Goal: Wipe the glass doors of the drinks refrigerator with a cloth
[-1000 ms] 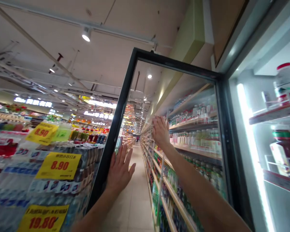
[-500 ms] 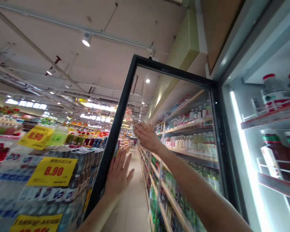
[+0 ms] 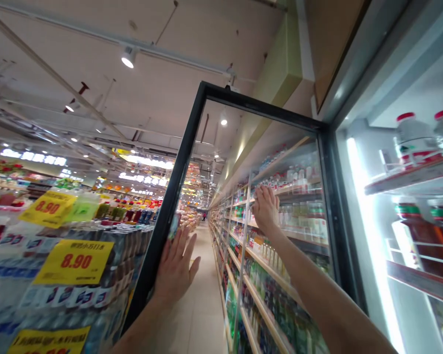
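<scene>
A glass cooler door (image 3: 260, 104) with a black frame stands swung open in front of me. My left hand (image 3: 177, 263) lies flat against the inner side of its frame, at the left edge, fingers stretched and thumb apart. Farther right, my right hand (image 3: 266, 209) is up at the glass with bent fingers held close together. Its palm and fingertips face away from me, so whatever may be under them is hidden. Shelved bottles show through the pane behind this hand.
On the right, the lit cooler holds red-capped bottles (image 3: 411, 137) and dark green-capped bottles (image 3: 415, 231) on shelves. Stacked water packs with yellow price signs (image 3: 74, 261) stand to the left. An aisle floor (image 3: 201, 295) runs between them, with long shelves (image 3: 239, 246) beyond the door.
My right hand has moved right across the glass, and its fingers are more bent than before. The left hand stays on the door frame. The view has shifted slightly.
</scene>
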`<state>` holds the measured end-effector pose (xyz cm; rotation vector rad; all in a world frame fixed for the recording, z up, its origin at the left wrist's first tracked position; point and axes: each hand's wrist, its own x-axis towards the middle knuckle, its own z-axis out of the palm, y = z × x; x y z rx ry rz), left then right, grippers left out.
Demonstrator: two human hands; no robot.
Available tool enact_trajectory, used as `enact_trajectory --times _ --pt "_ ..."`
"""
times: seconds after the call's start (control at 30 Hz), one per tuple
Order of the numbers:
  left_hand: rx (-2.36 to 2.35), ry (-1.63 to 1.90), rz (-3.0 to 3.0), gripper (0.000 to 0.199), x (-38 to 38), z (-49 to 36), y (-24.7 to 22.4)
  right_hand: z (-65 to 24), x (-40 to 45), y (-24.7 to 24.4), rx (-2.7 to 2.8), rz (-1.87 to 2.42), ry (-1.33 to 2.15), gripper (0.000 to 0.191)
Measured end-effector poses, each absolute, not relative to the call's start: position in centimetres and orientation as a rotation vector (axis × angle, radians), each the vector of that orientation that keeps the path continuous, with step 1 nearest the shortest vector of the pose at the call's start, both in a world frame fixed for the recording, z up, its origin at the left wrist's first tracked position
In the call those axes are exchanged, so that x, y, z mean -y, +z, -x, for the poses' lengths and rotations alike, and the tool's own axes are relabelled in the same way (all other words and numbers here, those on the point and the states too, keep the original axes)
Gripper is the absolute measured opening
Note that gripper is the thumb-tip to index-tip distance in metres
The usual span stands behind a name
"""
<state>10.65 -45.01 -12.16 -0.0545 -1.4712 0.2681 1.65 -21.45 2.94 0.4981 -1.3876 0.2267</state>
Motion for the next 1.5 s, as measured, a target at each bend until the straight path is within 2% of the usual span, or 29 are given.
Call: enact_trajectory --times 0.17,0.33,0.5,0.7,0.87,1.03,1.17,1.33,1.5 --pt "1.498 0.251 0.059 0.053 44.9 -10.6 -12.1 -0.8 19.1 1.9 1.405 -0.689 0.028 0.043" --pt "1.506 0.243 0.06 0.058 45.0 -10.5 -12.1 -0.1 17.8 0.6 1.398 -0.399 0.299 0.046" --pt "1.505 0.226 0.066 0.064 45.0 -10.4 -12.1 0.3 16.1 -1.7 1.429 -0.682 0.02 0.044" --pt "1.524 0.1 0.105 0.066 44.7 -10.5 -12.1 1.6 12.9 -2.8 1.353 -0.306 0.308 0.046" --pt "1.537 0.111 0.11 0.065 44.9 -10.5 -12.1 1.3 12.8 -4.8 1.445 -0.597 0.04 0.045" --pt "1.559 0.124 0.104 0.065 44.8 -10.6 -12.1 1.3 12.4 -5.4 1.389 -0.347 0.293 0.048" --pt "1.567 0.131 0.102 0.065 45.0 -10.7 -12.0 1.2 11.4 -6.3 1.499 -0.718 -0.046 0.045" --pt "1.593 0.086 0.092 0.062 44.4 -10.9 -11.9 1.2 11.4 -6.7 1.409 -0.315 0.263 0.047" --pt "1.657 0.059 0.185 0.057 40.8 -10.4 -12.7 0.4 13.7 -8.5 1.493 -0.666 0.024 0.046"
